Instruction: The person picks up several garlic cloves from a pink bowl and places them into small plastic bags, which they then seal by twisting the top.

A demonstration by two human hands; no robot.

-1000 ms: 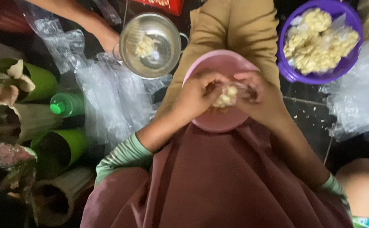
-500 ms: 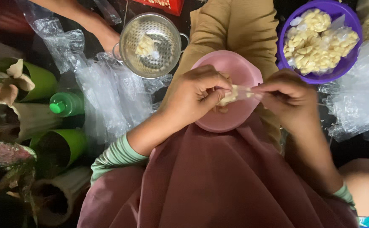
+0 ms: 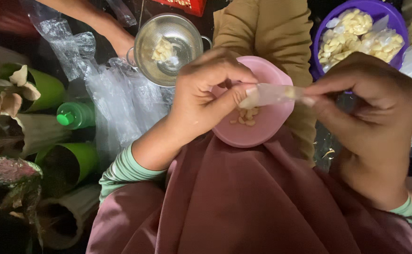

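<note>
I note the left hand and right hand have drawn apart, each grip pinching an end of the small clear plastic packet above the pink round bowl.

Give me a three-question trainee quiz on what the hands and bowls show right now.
1. True or false: the left hand and right hand pinch opposite ends of one small clear packet.
2. Which container lies directly under the packet? A pink bowl, B purple bowl, C metal strainer
3. What lies in the pink bowl?

Key: 1 true; 2 A; 3 a few pale pieces.
</note>
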